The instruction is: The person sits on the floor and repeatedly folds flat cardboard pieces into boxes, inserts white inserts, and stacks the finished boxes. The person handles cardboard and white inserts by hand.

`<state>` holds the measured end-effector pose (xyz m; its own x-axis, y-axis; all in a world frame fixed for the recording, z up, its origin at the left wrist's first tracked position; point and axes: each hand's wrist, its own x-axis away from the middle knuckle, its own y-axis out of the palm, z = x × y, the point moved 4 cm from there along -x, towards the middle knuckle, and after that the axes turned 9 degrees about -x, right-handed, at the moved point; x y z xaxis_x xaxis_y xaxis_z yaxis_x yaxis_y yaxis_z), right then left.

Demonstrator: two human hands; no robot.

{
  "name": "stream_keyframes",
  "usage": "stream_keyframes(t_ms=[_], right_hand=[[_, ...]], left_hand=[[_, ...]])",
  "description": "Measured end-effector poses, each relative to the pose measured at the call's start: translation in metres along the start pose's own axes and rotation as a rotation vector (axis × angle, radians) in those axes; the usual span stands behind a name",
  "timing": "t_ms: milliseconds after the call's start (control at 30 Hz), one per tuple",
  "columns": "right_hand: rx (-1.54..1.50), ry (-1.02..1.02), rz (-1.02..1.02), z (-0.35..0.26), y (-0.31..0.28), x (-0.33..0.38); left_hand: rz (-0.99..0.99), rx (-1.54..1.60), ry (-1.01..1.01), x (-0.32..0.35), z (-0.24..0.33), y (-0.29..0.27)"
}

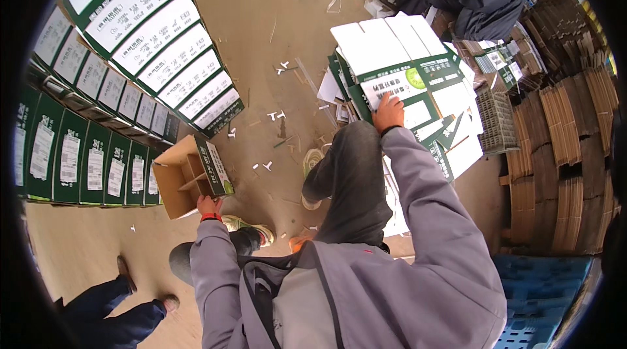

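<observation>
Tan floor point(245, 29), strewn with white scraps point(272, 116). At 9 o'clock your left hand point(209, 206) holds the divided box point(168, 185) by its rim; at 2, your right hand point(390, 114) rests on flat cartons point(379, 42), grip indeterminable. Brown cardboard point(569, 146): 3 o'clock.

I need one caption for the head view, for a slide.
Left hand at an open divided box, right hand on a pile of flat cartons.

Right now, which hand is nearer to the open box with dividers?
Left. The left hand is at the near edge of the open box; the right hand is off to the right, on the flat cardboard pile.
</observation>
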<state>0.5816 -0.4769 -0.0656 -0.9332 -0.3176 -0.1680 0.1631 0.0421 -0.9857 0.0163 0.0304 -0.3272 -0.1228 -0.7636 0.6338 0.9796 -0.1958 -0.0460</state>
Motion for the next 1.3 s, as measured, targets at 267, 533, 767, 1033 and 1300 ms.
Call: stream_keyframes(t_ms=[267, 533, 767, 1033, 1300], right_hand=[[-0.107, -0.239, 0.202, 0.110, -0.145, 0.029], [-0.687, -0.498, 0.397, 0.124, -0.399, 0.057], [-1.518, -0.358, -0.051, 0.069, -0.260, -0.076], [-1.930, -0.231, -0.320, -0.189, -0.105, -0.036], [-1.965, 0.208, -0.400, -0.220, 0.001, 0.014]], left_hand=[[0.857, -0.370, 0.495, 0.051, 0.069, 0.002], [-0.001, -0.064, 0.852, 0.166, 0.190, 0.112], [-0.345, 0.498, 0.757, 0.293, 0.321, 0.133], [-0.032, 0.214, 0.958, 0.270, 0.234, 0.054], [0.186, 0.016, 0.694, 0.268, 0.151, 0.033]])
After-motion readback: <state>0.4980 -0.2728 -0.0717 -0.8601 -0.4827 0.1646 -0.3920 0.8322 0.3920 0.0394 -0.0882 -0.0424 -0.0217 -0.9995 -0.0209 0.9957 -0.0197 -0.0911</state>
